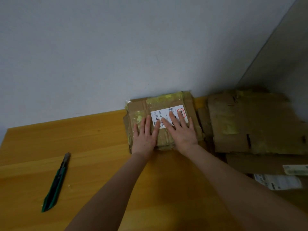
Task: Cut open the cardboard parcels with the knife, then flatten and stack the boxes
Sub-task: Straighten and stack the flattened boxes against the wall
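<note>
Both your hands lie flat on the box (136, 107), fingers straight and spread, gripping nothing: the left hand (145, 135) on taped cardboard, the right hand (181, 130) with its fingertips over the white label (166, 112). The box's far edge, just beyond your fingertips, meets the wall (100, 55). Press through the heels of your palms, then slide outward so the folds crease evenly. It looks several layers thick, though the near edge is too dim to be sure. The knife (56, 182) lies well left of your left fingers on the table (100, 147); leave it. The pile of flattened cardboard (246, 120) sits just right of your right fingers.
</note>
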Motion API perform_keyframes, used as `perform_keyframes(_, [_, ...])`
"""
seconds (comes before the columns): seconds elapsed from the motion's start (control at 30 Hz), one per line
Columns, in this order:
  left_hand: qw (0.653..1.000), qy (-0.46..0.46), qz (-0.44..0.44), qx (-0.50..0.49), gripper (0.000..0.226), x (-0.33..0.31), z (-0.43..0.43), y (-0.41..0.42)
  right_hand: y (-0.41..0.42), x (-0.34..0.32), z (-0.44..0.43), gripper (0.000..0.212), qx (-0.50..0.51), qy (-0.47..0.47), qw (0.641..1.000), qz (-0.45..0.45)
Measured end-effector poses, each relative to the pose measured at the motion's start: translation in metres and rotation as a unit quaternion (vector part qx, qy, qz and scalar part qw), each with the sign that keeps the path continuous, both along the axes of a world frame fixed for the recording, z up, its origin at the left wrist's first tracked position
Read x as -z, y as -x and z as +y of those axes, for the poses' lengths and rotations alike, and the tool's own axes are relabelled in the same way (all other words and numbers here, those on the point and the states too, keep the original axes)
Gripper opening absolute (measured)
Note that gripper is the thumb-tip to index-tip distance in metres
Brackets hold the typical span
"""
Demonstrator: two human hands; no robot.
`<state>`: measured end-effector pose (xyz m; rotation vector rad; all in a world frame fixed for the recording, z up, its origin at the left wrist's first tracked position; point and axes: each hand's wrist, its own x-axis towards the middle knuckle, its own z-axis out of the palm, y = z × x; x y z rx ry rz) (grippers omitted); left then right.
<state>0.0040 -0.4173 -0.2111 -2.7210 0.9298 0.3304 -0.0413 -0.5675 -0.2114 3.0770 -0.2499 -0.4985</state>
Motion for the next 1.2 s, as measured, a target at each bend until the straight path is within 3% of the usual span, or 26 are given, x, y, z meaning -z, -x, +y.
perform_keyframes(0.13, [1.0,-0.021,0.007,-0.013,0.115,-0.005,0.001,-0.002,-0.005,-0.006,-0.001,0.122,-0.02,-0.023,0.999,0.022])
perform_keyframes(0.3, [0.992,-0.059,0.106,-0.042,0.139,-0.036,-0.007,-0.004,-0.005,-0.038,-0.012,0.125,-0.074,-0.066,0.991,0.086])
perform_keyframes(0.4, [0.99,-0.036,0.118,-0.066,0.136,-0.053,-0.013,-0.005,0.013,-0.059,-0.023,0.103,-0.048,-0.103,0.993,0.026])
perform_keyframes(0.5, [0.998,0.013,0.059,-0.01,0.129,-0.068,-0.03,0.006,0.043,-0.067,-0.041,0.087,0.032,-0.117,0.99,-0.072])
perform_keyframes(0.63, [0.987,0.109,0.065,0.102,0.116,-0.08,-0.075,0.044,0.085,-0.068,-0.074,0.098,0.108,-0.088,0.989,-0.057])
perform_keyframes(0.7, [0.975,0.166,0.12,0.082,0.108,-0.079,-0.104,0.065,0.103,-0.068,-0.094,0.101,0.153,-0.086,0.984,-0.038])
perform_keyframes(0.87, [0.913,0.272,0.286,-0.105,0.111,-0.06,-0.176,0.1,0.144,-0.065,-0.16,0.097,0.316,-0.099,0.942,-0.058])
perform_keyframes(0.97, [0.842,0.339,0.339,-0.248,0.107,-0.045,-0.205,0.093,0.162,-0.062,-0.204,0.086,0.416,-0.086,0.902,-0.078])
perform_keyframes(1.1, [0.778,0.431,0.289,-0.354,0.066,-0.048,-0.228,0.089,0.174,-0.05,-0.25,0.088,0.481,-0.141,0.864,-0.049])
perform_keyframes(1.2, [0.713,0.496,0.298,-0.396,0.035,-0.066,-0.24,0.089,0.176,-0.049,-0.267,0.083,0.478,-0.152,0.863,-0.064])
